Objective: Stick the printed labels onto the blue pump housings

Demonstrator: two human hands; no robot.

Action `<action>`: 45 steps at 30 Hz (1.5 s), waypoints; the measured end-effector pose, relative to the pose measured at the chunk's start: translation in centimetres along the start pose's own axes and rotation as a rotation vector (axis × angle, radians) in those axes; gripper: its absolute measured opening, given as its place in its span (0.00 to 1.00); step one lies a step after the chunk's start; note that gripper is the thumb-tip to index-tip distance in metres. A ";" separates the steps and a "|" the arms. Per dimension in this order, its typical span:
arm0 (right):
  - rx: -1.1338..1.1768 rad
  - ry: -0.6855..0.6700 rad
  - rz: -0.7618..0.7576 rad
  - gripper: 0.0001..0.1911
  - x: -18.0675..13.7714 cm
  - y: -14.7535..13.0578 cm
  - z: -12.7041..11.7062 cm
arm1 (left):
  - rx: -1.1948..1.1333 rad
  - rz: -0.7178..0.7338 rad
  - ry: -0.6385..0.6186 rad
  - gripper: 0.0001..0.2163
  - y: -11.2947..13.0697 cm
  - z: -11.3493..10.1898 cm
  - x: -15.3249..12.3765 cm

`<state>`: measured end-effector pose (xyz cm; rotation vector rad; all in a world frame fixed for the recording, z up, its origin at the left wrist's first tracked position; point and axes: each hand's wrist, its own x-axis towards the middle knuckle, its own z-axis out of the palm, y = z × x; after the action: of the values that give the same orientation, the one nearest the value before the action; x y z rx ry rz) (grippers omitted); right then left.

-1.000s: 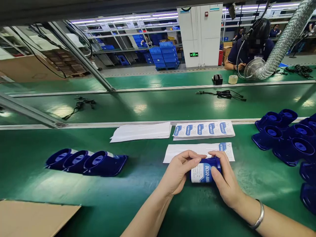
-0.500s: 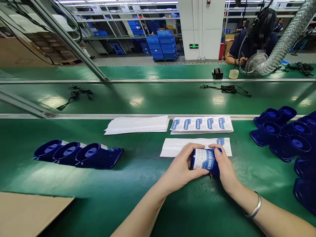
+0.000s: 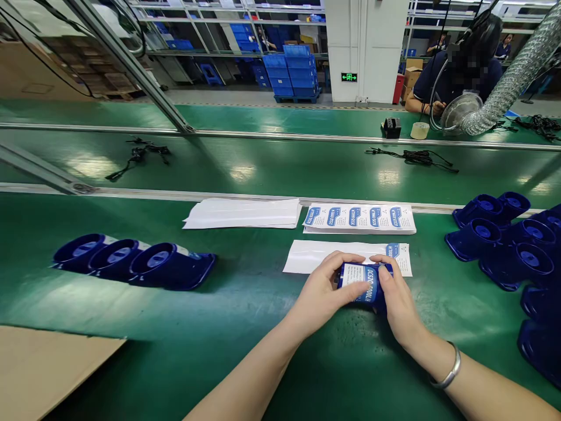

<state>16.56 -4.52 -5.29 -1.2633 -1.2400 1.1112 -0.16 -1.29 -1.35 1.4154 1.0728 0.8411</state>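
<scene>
Blue crates (image 3: 293, 75) stand left of white pillar (image 3: 368, 52). Tape roll (image 3: 419, 130) sits between black block (image 3: 391, 128) and silver duct (image 3: 511, 90).

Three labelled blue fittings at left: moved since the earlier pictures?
No: against the metal rail behind them, the three labelled blue fittings lie in the same place; only the view has shifted.

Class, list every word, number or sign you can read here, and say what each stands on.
"DC52" and "000L/H": label on the held blue part; the left hand hides characters between.
Arrows and running figure, no readable words: green sign on the pillar.
Too small to read surely: print on the label stack, the front sheet and the three blue parts at left.
</scene>
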 end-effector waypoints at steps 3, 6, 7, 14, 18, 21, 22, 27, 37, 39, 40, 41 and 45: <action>0.049 -0.009 0.027 0.22 0.2 0.2 -0.1 | 0.297 0.143 0.020 0.31 0.0 0.3 -0.2; 0.042 -0.014 0.039 0.22 0.1 0.3 -0.1 | 0.378 0.171 0.029 0.33 0.0 0.4 -0.5; 0.032 -0.013 0.033 0.22 0.0 0.2 0.0 | 0.381 0.164 0.027 0.33 0.0 0.5 -0.5; -0.149 -0.036 -0.228 0.15 -0.1 -0.4 -0.1 | 0.165 0.019 0.091 0.33 0.2 0.7 -0.2; -0.229 -0.047 -0.359 0.13 0.2 -0.2 -0.1 | -0.101 -0.080 0.095 0.31 -0.1 0.9 -0.2; -0.265 -0.052 -0.419 0.13 0.0 0.2 0.0 | -0.283 -0.133 0.098 0.29 -0.3 1.0 -0.3; -0.277 -0.062 -0.430 0.13 -0.1 0.3 0.1 | -0.338 -0.153 0.109 0.28 -0.3 1.0 -0.3; -0.318 -0.108 -0.432 0.16 -0.5 0.5 0.4 | -0.428 -0.196 0.164 0.20 -0.3 0.8 0.0; -0.112 -0.038 -0.203 0.17 0.5 0.5 -0.7 | -0.007 -0.031 -0.116 0.38 0.4 -0.9 0.3; -0.132 -0.043 -0.259 0.16 0.4 0.2 -0.7 | -0.145 -0.070 -0.118 0.32 0.4 -1.0 0.3; -0.153 -0.047 -0.303 0.16 0.4 0.1 -0.7 | -0.212 -0.092 -0.109 0.30 0.4 -1.0 0.3; -0.176 -0.051 -0.350 0.15 0.3 0.0 -0.6 | -0.268 -0.115 -0.100 0.29 0.4 -1.0 0.3; -0.258 -0.067 -0.469 0.16 0.3 0.1 -0.6 | -0.380 -0.145 -0.064 0.22 0.4 -0.8 0.3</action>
<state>17.20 -4.28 -5.35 -1.0458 -1.6666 0.6725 -0.76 -0.73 -0.84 1.0269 0.8986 0.8365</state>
